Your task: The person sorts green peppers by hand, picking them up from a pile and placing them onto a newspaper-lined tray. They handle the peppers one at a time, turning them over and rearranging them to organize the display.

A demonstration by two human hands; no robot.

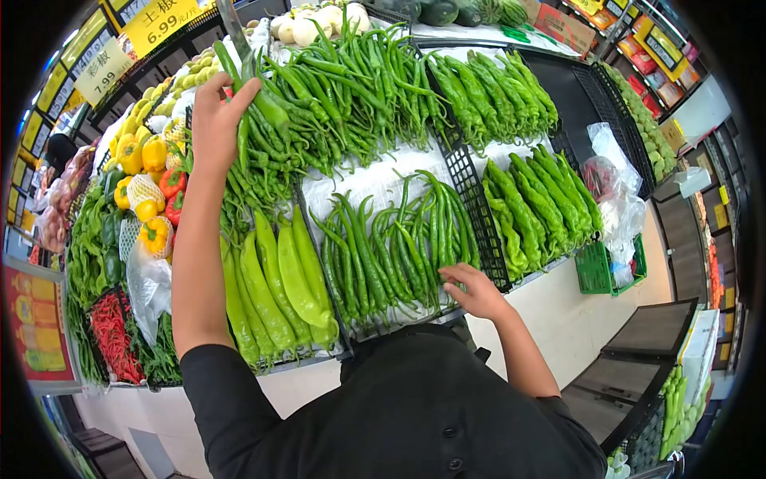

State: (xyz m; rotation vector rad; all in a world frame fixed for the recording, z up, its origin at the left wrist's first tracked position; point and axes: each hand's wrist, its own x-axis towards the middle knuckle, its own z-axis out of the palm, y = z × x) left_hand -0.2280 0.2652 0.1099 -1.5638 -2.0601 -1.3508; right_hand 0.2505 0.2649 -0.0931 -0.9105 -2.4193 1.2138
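Note:
My left hand (219, 120) reaches to the far left of the display, its fingers closed around a long green pepper (227, 62) beside a metal post. Next to it lies a big heap of thin green chili peppers (343, 88). My right hand (476, 294) is low at the front, fingers loosely bent and apart, the fingertips at the right end of a row of dark green chili peppers (387, 247). Whether they touch a pepper is hard to tell. Pale, broad green peppers (279, 279) lie in front, left of that row.
Black crate dividers (471, 199) separate wrinkled green peppers (542, 199) at right. On the left are yellow bell peppers (128, 152), red chilies (117, 335) and a plastic bag (149, 287). A green basket (594, 267) hangs right; price signs (159, 24) stand upper left.

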